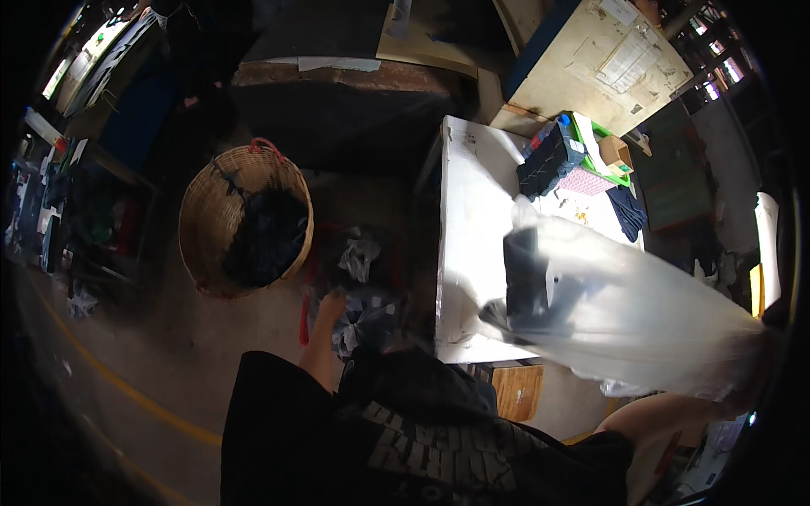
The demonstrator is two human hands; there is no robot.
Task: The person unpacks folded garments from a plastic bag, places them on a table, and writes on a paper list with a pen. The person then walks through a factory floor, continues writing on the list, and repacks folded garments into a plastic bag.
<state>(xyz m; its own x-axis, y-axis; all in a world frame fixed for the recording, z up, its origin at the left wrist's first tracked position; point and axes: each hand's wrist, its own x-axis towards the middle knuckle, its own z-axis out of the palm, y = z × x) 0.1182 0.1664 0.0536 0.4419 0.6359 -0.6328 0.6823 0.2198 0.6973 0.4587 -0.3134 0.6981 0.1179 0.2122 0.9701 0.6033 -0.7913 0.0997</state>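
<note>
A large clear plastic bag (624,295) with dark cloth-like contents at its far end stretches over the white table, smeared by motion. Its gathered near end narrows into my right hand (747,375), which is closed on it in shadow at the right rim. Low on the left, my left hand (334,304) looks closed, next to a knotted plastic bag (359,323) with something dark in it. What its fingers hold, if anything, is hidden. A second knotted plastic bag (361,255) lies just beyond.
The white table (460,244) carries a dark crate (550,164), a green-rimmed basket (620,175) with a small cardboard box, and dark cloth (627,212). A wicker basket (196,219) holding dark material stands on the floor at left. A wooden box (517,390) sits below the table's front edge.
</note>
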